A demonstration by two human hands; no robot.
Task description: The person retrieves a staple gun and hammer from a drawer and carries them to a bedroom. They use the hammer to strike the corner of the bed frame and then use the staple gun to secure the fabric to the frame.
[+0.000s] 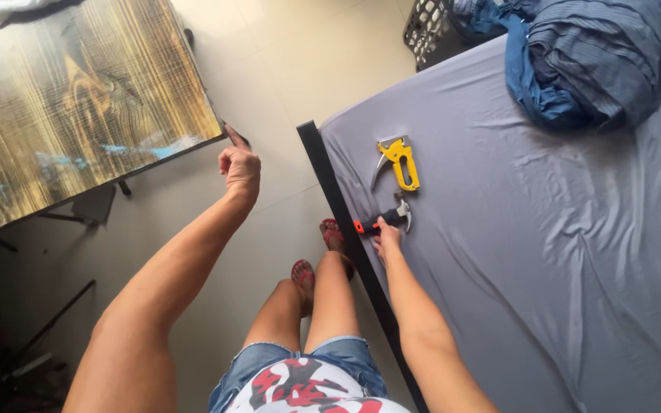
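Observation:
My right hand [386, 236] rests on the grey bed sheet [545, 252] and closes on the orange and black handle of a small hammer [389, 217] lying near the bed's edge. A yellow staple gun [398, 162] lies on the sheet just beyond the hammer. My left hand [239, 164] is raised over the floor with its index finger pointing up, touching the corner of a wooden table top [78, 99]. It holds nothing.
The bed's black frame edge [338, 206] runs beside my legs and red sandals [317, 260]. Crumpled blue clothes [590, 57] lie at the bed's far end, beside a plastic laundry basket [430, 27]. Pale floor tiles [300, 69] separate table and bed.

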